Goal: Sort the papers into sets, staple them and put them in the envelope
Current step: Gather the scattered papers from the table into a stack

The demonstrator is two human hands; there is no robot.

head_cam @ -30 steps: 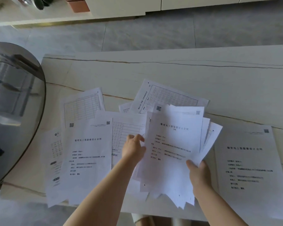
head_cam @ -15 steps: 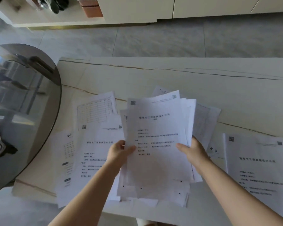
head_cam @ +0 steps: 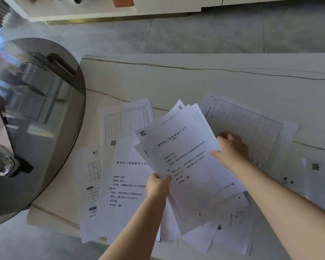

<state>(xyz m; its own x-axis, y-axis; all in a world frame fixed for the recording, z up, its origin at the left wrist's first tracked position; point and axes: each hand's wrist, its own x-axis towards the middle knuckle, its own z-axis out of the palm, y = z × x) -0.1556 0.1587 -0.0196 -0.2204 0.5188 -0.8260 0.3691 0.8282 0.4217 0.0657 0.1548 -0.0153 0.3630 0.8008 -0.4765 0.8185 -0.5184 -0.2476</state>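
The left hand [head_cam: 158,185] holds a stack [head_cam: 184,158] of printed sheets above the counter [head_cam: 176,79], its fingers curled round the stack's near-left edge with the thumb on top. The stack is tilted, its far corners fanned out, and its top sheet shows a title line, a small code mark at the far-left corner and several lines of text. The right hand [head_cam: 231,150] is at the stack's right edge; its thumb touches that edge and its fingers [head_cam: 226,136] are curled, reaching over toward a grid sheet [head_cam: 251,124] lying on the counter to the right. Whether those fingers pinch a sheet cannot be told.

More papers lie loose on the counter. To the left, a cover sheet [head_cam: 124,184] with a title line and text overlaps a table sheet [head_cam: 128,122] farther back, and a third sheet [head_cam: 92,175] with small marks lies at the far left, partly under the cover sheet. Several sheets [head_cam: 231,231] lie under the stack at the near edge, some hanging over it. At the right edge of the view lies 1 more sheet [head_cam: 321,181] with a code mark.

A dark round glass top [head_cam: 51,137] stands just left of the counter. Beyond the counter is a grey tiled floor [head_cam: 195,34].
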